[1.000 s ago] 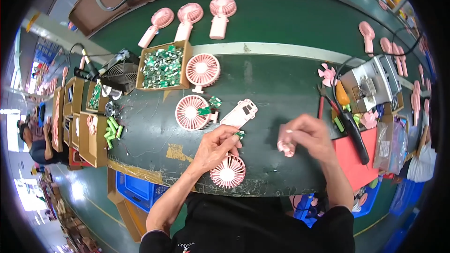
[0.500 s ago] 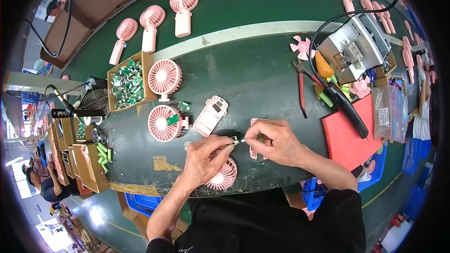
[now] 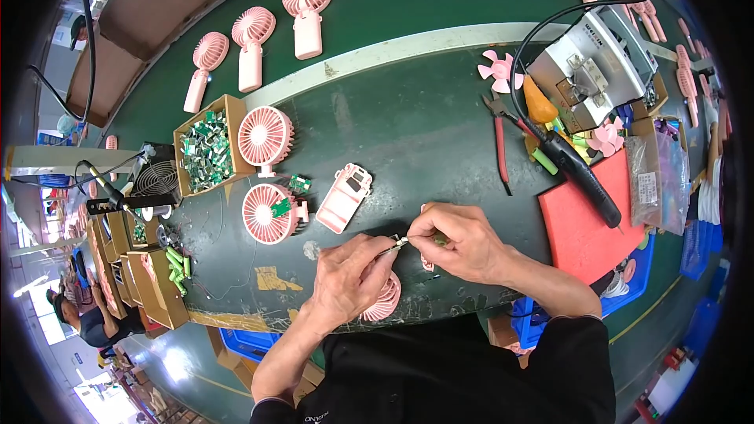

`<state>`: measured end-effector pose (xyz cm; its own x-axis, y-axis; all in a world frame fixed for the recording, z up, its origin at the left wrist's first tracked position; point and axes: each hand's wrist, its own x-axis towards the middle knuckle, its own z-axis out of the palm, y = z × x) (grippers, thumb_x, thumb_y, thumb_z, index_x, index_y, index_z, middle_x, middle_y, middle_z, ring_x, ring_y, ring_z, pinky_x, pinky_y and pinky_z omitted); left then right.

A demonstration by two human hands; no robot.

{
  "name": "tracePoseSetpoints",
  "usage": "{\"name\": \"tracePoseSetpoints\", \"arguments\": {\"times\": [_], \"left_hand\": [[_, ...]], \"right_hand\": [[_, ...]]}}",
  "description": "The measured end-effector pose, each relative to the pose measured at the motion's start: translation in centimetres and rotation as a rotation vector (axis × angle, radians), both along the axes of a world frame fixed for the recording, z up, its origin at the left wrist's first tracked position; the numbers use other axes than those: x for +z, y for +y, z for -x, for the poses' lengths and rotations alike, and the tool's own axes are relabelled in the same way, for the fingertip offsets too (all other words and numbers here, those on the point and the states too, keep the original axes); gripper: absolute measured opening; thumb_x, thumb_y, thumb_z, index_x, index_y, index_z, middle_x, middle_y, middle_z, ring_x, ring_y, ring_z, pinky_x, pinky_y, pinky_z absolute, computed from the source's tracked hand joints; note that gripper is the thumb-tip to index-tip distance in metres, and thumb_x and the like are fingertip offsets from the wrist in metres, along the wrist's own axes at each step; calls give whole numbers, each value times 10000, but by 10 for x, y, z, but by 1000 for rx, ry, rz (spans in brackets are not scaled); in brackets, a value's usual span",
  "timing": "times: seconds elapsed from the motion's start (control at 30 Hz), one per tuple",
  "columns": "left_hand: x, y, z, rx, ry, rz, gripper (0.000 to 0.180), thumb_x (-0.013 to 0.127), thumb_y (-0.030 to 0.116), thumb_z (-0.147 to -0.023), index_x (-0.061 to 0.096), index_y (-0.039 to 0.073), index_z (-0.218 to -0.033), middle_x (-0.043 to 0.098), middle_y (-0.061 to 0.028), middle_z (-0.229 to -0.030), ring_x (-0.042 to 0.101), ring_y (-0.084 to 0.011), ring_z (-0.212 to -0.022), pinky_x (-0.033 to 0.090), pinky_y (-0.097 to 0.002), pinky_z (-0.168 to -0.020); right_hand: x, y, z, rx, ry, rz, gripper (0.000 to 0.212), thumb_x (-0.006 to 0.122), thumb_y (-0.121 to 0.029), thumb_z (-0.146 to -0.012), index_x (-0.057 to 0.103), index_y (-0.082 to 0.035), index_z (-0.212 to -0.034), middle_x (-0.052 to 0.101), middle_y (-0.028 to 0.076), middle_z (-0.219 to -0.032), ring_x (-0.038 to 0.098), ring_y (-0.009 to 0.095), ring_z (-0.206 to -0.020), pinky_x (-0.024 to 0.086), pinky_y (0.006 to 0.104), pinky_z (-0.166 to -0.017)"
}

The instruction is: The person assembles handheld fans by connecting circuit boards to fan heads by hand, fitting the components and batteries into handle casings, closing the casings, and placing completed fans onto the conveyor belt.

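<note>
My left hand (image 3: 345, 279) is closed, thumb and forefinger pinching a small part with a white end (image 3: 400, 241); its kind is too small to make out. Against that same end, my right hand (image 3: 459, 243) is pinched, and whatever lies in its fingertips is mostly hidden. Below my left hand lies a pink fan head (image 3: 383, 302), partly covered by it. A pink plastic piece (image 3: 426, 263) shows from under my right hand. Beyond my hands rests an open pink handle shell (image 3: 344, 198), and left of it two pink fan heads (image 3: 265, 137), the nearer one bearing a green circuit board (image 3: 281, 208).
A cardboard box of circuit boards (image 3: 212, 149) stands at the left, with green battery cells (image 3: 177, 267) nearer. On the right are red-handled cutters (image 3: 501, 145), a black soldering iron (image 3: 581, 177), a red pad (image 3: 589, 220) and a metal device (image 3: 593, 71). Finished-looking pink fans (image 3: 306, 20) lie beyond.
My fingertips have come closer together, the right ones meeting the small white-ended part. The whole view has shifted slightly; the things on the bench appear to lie as before.
</note>
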<state>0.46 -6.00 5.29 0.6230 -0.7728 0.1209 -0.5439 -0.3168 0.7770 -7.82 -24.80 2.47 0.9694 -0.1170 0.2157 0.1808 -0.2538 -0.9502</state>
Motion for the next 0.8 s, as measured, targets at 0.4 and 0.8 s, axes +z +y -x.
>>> {"name": "tracePoseSetpoints", "arguments": {"times": [0.4,0.8], "left_hand": [[-6,-1,-4,-71,-127,33,209,709,-13,-774,611,29,-954,586,-78,-654,571,-225,-512,440,-341,-467],[-7,0,-6,-139,-257,-27,236,715,-23,-771,583,20,-962,614,-86,-675,607,-236,-544,467,-338,-514]], "right_hand": [[-2,2,1,-18,-27,-25,107,670,73,-800,583,12,-816,598,64,-701,576,133,-590,426,269,-459],[0,1,2,23,80,-90,91,660,60,-825,581,15,-829,603,52,-715,589,110,-605,456,262,-472]]}}
